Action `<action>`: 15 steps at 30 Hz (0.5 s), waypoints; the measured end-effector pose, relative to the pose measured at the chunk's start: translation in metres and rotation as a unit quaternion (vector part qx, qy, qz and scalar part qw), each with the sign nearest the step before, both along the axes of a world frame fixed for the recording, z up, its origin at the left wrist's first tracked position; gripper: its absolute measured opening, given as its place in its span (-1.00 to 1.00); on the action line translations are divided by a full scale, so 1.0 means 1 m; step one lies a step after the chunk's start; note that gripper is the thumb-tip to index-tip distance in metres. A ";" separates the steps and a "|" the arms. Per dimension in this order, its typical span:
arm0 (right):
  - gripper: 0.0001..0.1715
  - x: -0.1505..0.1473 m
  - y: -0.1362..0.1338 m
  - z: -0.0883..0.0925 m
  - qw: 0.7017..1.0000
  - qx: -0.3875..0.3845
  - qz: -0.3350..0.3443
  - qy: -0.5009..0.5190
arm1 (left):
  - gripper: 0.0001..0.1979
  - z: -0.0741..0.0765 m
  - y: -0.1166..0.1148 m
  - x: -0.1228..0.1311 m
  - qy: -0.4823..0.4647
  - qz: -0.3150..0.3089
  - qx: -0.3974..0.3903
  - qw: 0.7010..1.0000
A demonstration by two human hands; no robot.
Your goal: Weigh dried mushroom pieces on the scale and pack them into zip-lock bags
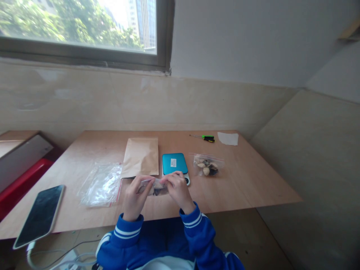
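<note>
My left hand [134,197] and my right hand [177,188] both pinch the top edge of a small clear zip bag [156,187] with dark and pale pieces inside, held just above the wooden table [247,180] near its front edge. Right behind my hands lies a small scale with a teal top [174,163]. A second small clear bag filled with similar pieces [208,165] rests to the right of the scale. Blue sleeves with white stripes cover both wrists.
A brown paper pouch [140,156] lies left of the scale, with a pile of empty clear zip bags [101,183] beside it. A phone [41,214] lies at the front left. A green-handled screwdriver [204,138] and a white scrap [228,138] sit at the back.
</note>
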State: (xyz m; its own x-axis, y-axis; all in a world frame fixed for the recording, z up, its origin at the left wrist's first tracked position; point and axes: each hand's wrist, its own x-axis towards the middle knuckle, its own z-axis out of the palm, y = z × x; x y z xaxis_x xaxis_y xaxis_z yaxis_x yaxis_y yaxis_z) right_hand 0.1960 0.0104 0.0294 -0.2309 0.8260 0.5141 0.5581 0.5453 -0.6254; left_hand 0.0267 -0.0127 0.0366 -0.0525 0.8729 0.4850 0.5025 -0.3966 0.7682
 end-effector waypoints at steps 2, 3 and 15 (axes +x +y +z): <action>-0.67 -0.001 -0.001 0.000 1.000 0.000 -0.002 -0.001 | -0.89 0.000 0.000 0.000 -0.001 -0.005 -0.003 1.000; -0.66 -0.001 -0.001 0.000 1.000 0.000 -0.003 -0.003 | -0.89 0.000 -0.001 0.000 -0.002 -0.007 -0.004 1.000; -0.82 0.003 0.001 -0.001 1.000 0.003 0.013 -0.018 | -0.78 -0.008 0.000 -0.004 -0.096 0.072 -0.034 0.992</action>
